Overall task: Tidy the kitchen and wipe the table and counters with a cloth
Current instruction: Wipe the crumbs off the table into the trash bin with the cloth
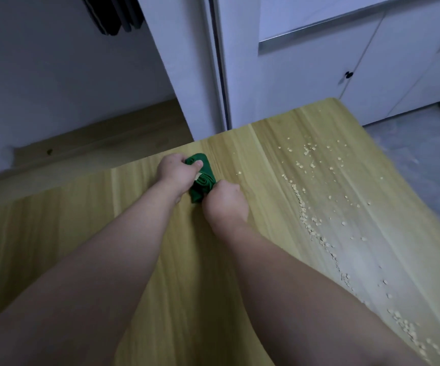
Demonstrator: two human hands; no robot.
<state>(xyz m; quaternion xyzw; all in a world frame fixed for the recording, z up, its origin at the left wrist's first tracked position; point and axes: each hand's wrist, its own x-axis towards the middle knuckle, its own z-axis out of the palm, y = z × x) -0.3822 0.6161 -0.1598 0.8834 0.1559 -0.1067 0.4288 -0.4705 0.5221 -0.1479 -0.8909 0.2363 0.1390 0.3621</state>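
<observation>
A folded green cloth (201, 180) lies bunched on the light wooden table (81, 233) near its far edge. My left hand (176, 169) grips the cloth's upper end, thumb over the fold. My right hand (225, 199) grips its lower right end with curled fingers. Both hands hold the cloth between them on the table top. Pale crumbs (308, 212) lie scattered in a long line over the table's right side, to the right of my hands.
White cabinets (372, 75) with small dark knobs stand beyond the table's far right corner. A white wall panel (187, 62) rises behind the far edge. Dark items (113, 14) hang top left. Grey floor (424, 154) shows at right.
</observation>
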